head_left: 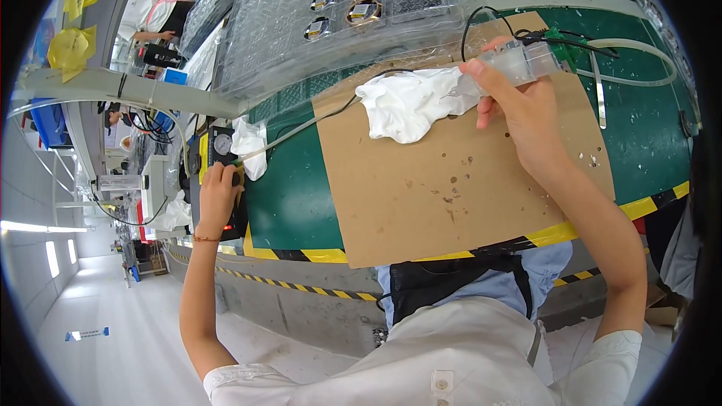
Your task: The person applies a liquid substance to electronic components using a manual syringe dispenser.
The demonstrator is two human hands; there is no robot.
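Note:
My right hand (519,98) is closed round a clear plastic syringe (535,62), held slantwise above a brown cardboard sheet (421,203). The syringe's left end meets a crumpled white cloth (406,105) lying on the cardboard. At the left edge of the bench, my left hand (218,199) has its fingers bent together against a black box with a round gauge (222,144); what they pinch is hidden. A thin tube (301,129) runs from beside these fingers toward the cloth.
Clear trays (263,22) holding several round watch-like parts (363,11) stand behind the cardboard. Metal tweezers (599,94) and a coiled clear hose (665,68) lie at right. Another white cloth (250,146) sits near the gauge box. Yellow-black tape (549,236) lines the bench's front edge.

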